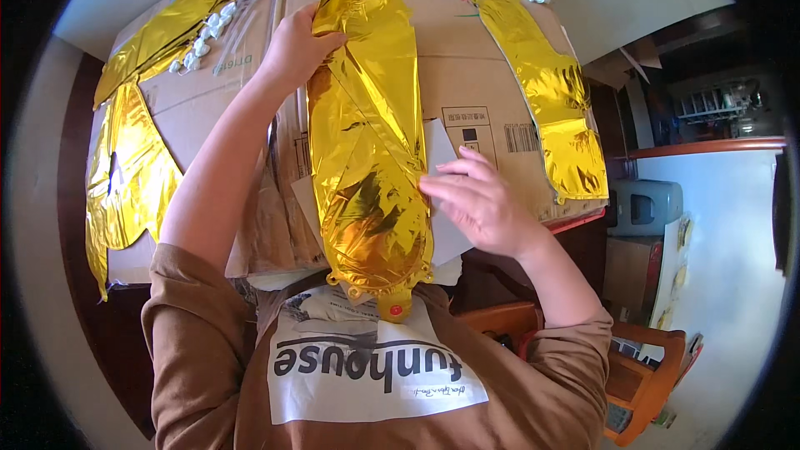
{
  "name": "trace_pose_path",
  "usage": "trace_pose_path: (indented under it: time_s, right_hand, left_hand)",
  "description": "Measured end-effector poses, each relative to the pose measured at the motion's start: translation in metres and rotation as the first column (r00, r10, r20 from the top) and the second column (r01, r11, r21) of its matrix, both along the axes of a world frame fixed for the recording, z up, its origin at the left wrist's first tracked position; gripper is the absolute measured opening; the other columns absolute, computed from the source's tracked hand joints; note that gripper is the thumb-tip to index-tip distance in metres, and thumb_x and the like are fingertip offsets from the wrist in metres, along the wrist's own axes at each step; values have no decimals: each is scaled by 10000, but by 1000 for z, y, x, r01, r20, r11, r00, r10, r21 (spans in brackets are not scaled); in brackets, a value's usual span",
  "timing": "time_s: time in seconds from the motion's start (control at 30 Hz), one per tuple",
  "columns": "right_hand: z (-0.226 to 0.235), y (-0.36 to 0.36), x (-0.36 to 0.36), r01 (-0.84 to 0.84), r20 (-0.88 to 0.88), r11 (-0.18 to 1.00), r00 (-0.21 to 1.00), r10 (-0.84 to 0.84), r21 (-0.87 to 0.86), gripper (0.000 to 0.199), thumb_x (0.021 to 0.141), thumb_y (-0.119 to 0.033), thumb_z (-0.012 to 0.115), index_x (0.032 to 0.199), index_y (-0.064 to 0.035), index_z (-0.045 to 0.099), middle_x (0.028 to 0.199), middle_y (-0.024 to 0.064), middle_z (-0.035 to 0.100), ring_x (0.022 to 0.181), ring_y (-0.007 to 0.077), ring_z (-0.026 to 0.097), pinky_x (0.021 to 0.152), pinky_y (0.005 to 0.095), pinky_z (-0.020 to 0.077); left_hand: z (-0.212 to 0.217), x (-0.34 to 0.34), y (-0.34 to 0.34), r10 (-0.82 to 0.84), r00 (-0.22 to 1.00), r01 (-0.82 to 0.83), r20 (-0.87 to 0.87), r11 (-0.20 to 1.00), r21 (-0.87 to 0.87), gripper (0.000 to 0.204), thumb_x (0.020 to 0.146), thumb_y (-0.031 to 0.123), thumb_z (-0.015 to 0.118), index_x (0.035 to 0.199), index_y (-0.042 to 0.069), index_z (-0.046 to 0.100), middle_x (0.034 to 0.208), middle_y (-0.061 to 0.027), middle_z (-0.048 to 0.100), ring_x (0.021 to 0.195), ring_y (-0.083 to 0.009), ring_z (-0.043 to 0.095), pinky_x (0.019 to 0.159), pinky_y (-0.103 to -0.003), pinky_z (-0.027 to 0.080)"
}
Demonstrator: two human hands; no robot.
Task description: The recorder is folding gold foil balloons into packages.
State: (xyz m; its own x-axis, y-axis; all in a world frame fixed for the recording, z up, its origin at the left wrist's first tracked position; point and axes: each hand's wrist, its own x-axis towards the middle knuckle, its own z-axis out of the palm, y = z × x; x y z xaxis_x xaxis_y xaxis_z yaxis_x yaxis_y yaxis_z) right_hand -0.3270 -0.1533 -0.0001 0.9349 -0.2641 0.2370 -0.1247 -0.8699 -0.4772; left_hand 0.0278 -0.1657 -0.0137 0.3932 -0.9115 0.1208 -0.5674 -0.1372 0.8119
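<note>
Balloon: a flat gold foil balloon (367, 125) lay lengthwise on flattened cardboard (467, 58) covering the counter.
Left hand (293, 48): gripped the balloon's far edge, fingers closed on the foil.
Right hand (483, 200): fingers together and flat, pressing its near right edge over white paper (446, 237).
Count: three gold balloons; others left (133, 158) and right (554, 100).

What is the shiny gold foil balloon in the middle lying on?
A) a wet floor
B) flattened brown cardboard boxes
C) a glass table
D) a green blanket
B: the flat, uninflated gold foil balloon lies stretched across flattened brown cardboard boxes, with the left hand near its top and the right hand at its side.
</note>
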Motion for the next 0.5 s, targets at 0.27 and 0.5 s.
trace_pose_path:
  time_s: [0.27,0.5]
  right_hand:
    - [-10,-70,49,333,1,730,910,-415,596,333,979,-187,698,1271,-34,658,984,9,715,910,101,649,816,269,543]
    - [2,-116,100,264,-153,505,956,-250,822,316,950,-261,734,1170,-36,704,1022,20,733,815,85,638,699,243,526]
  left_hand:
    - [-15,1,4,-121,939,58,-323,979,-197,325,903,97,746,1169,-50,629,1016,-86,740,889,-112,672,800,-289,544]
    - [-11,-5,8,-238,867,89,-438,939,-334,337,917,48,721,1224,-32,608,1042,-70,735,907,-93,663,824,-266,541]
